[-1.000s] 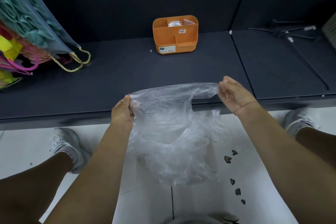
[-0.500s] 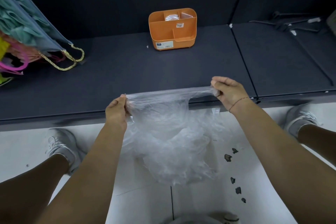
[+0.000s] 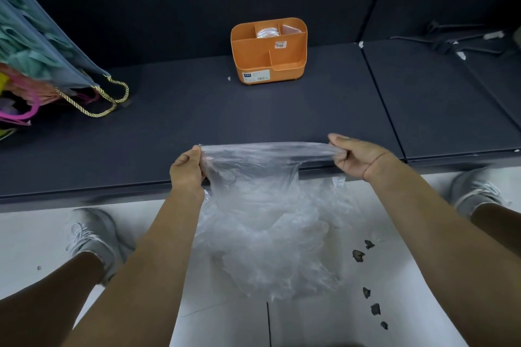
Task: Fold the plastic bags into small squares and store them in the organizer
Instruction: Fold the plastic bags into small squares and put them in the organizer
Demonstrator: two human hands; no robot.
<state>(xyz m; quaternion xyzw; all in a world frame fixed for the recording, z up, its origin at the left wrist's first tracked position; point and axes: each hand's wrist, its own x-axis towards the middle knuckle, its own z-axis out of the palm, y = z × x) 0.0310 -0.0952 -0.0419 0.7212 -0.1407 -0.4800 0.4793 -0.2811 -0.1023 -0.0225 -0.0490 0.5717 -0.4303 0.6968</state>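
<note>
a: how far along is the job?
b: this one is only just starting. the clear plastic bag [image 3: 262,222] is not folded yet. it is all crinkly and hangs down in front of the near edge of the dark shelf [image 3: 197,110].
a: who holds it?
b: both hands. the left hand [image 3: 187,167] pinches the left end of the top edge, fingers curled on it. the right hand [image 3: 356,158] pinches the right end the same way. the top edge is pulled straight between them.
a: where does it go?
b: in the orange organizer [image 3: 269,51]. it stands far back on the shelf, well apart from the hands.
a: is anything in it?
b: a small clear bundle [image 3: 266,33] sits in a far pocket. it looks like a folded bag, so i guess some work is done.
a: what is left?
b: i think this bag must be laid flat, folded into a small square and put in. more may wait in the gift bag [image 3: 42,51] at the far left, but i cannot tell.
</note>
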